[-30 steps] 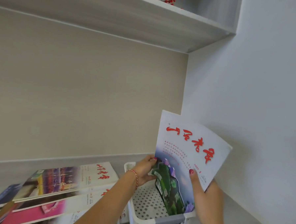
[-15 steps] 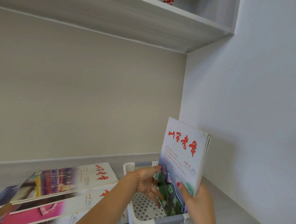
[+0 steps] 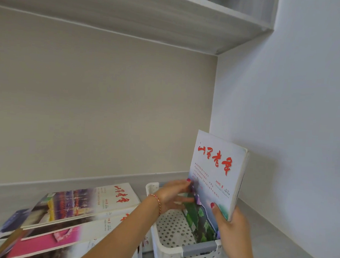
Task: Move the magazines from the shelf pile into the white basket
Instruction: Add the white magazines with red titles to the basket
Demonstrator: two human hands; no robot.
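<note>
The right hand (image 3: 232,228) is gripping a magazine (image 3: 216,176) by its lower right edge, thumb curled over the cover and fingers behind it. The magazine is standing nearly upright, its bottom end dipping inside the basket (image 3: 171,245) along the basket's right side, its top rising well above the rim. Whether the bottom edge is touching the basket floor is hidden by the rim.

The left hand (image 3: 174,195) is reaching over the basket's back left corner, its fingers fairly straight and blurred, the fingertips lying against the magazine's left edge; no firm grip is showing. A red bracelet (image 3: 157,202) is sitting on the left wrist.

The basket is sitting on the counter (image 3: 277,245) near its back right corner, close to the side wall. The pile (image 3: 72,216) of remaining magazines is lying flat just left of the basket, fanned out toward the counter's left edge. A shelf (image 3: 171,16) is hanging overhead.
</note>
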